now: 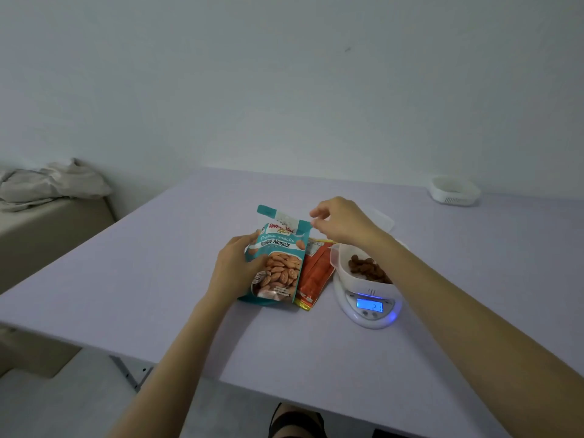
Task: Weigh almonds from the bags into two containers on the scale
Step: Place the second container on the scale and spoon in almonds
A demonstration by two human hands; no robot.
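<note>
A teal bag of roasted almonds [279, 263] stands upright at the table's middle, its top open. My left hand [235, 268] grips the bag's left side. My right hand [339, 224] hovers at the bag's upper right corner with fingers pinched; whether it touches the bag or holds an almond I cannot tell. An orange bag [316, 273] lies flat just right of the teal one. On a white scale [368, 306] with a lit blue display sits a clear container [339, 263] holding brown almonds [366, 267], partly hidden by my right forearm.
A second white container [453, 191] sits at the far right of the lilac table [158, 263]. A clear lid [384, 221] lies behind my right hand. A bed with crumpled cloth [47, 184] is off to the left.
</note>
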